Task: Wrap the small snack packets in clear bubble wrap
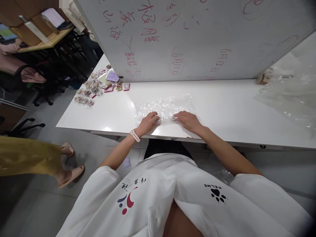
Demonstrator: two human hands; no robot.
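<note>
A crinkled sheet of clear plastic lies flat on the white table in front of me. My left hand, with a pale watch on its wrist, has its fingers curled on the sheet's near edge. At the same edge, a little to the right, my right hand pinches the plastic between thumb and fingers. Between the two hands the near edge looks folded or rolled into a narrow strip. The undersides of the fingers are hidden.
A whiteboard with red writing stands along the table's back. Small wrapped packets are heaped at the left end. More clear plastic lies at the right. A person in yellow trousers stands at left.
</note>
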